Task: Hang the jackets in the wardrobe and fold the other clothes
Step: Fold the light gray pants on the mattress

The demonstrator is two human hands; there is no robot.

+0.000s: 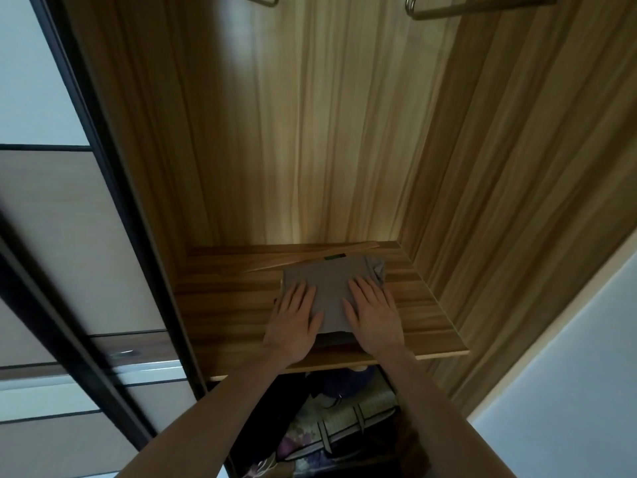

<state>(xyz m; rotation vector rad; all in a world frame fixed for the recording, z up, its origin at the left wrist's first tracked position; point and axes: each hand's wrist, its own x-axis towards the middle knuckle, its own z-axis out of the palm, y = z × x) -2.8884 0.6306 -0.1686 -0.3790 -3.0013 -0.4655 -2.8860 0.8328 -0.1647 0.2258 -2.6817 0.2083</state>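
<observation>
Under the fingers of both hands lies a folded grey-brown garment (327, 291), flat on the wooden shelf (224, 305) inside the wardrobe (310, 132). The left hand (293, 320) presses down on the garment's left edge, its fingers (301, 294) straight and slightly spread, not curled round anything; the right hand (374, 313) rests palm down on the garment's right part, its fingers (362, 288) likewise straight and a little apart. Just past the fingertips, at the garment's far edge, a small green tag (334, 257) shows, and a thin wooden strip (310, 258) lies slanted on the shelf, running behind the cloth. Nearer than the wrists, below the shelf's front edge, a lower compartment holds a dark blue bundle (348, 382) and a patterned bag (344, 429). High above the fingers, two metal hangers (448, 10) hang at the top. Left of the left hand stands a sliding door (69, 236) with a dark frame.
</observation>
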